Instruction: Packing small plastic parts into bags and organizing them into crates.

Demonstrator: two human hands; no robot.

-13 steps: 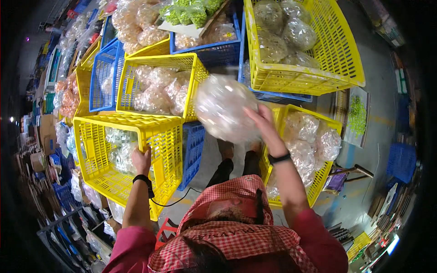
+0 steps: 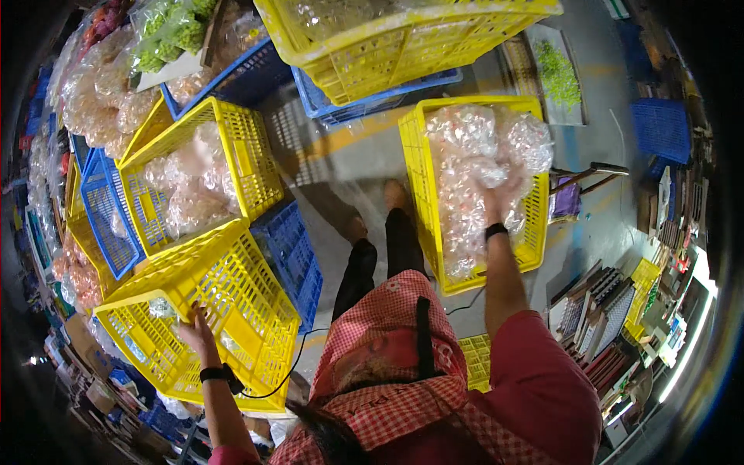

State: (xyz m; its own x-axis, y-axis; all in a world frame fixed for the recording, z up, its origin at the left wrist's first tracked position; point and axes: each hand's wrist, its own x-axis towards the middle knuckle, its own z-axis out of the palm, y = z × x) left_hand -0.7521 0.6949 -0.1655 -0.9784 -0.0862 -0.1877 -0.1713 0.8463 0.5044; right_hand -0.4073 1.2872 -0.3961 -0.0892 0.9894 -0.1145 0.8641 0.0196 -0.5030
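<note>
Left hand grips slatted crate; right hand (grip unclear) touches crinkly bags.

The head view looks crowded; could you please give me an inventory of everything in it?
Slatted yellow plastic crates: at least four, yellow, right, top and left
Slatted blue plastic crates: several, blue, left, top and far right
Crinkled clear plastic bags: many, clear, mostly in crates
Bagged bunches: several, bright green, upper left
Flat rectangular tray: one, white, upper right, green pieces on it
Small packet: one, purple, beside the right crate
Thin cord: one, black, lower left
Stacked flat panels: several, brown and grey, lower right
Checked cloth apron: one, red and white, bottom centre
Wristbands: two, black, one per wrist
Left hand: one, bare, gripping the lower left crate
Right hand: one, bare, on bags, right crate
</note>
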